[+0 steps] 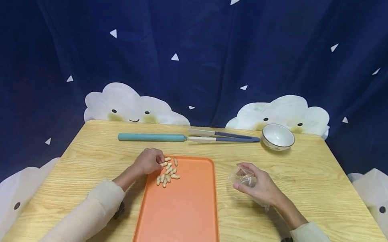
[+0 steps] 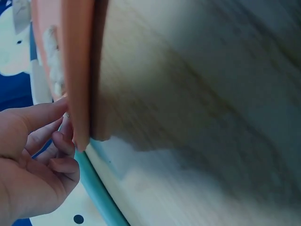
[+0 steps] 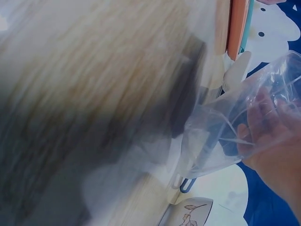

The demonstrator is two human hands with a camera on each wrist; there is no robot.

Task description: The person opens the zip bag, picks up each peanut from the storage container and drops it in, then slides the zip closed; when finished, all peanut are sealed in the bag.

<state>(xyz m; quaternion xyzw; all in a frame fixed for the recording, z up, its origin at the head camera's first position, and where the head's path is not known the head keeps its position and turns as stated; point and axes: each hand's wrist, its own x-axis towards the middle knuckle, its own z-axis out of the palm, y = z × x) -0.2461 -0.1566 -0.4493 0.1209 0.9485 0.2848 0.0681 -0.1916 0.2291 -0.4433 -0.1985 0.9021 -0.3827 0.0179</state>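
Unshelled peanuts (image 1: 169, 169) lie in a loose group in the far left corner of an orange tray (image 1: 181, 224). My left hand (image 1: 150, 161) reaches over that corner, its thumb and fingertips pinching a peanut (image 1: 164, 164) at the rim. In the left wrist view the left hand (image 2: 40, 155) hides most of this peanut. To the right of the tray, my right hand (image 1: 260, 186) holds a clear plastic bag (image 1: 241, 177) above the table. The right wrist view shows the crinkled bag (image 3: 211, 136) spread around the curled fingers; I cannot make out anything inside it.
A teal stick (image 1: 152, 137) lies behind the tray. Beside it are tongs (image 1: 235, 139) with dark blue and pale parts. A white bowl (image 1: 278, 137) with a dark rim stands at the back right. The wooden table (image 1: 316, 192) ends at a blue curtain (image 1: 202, 49).
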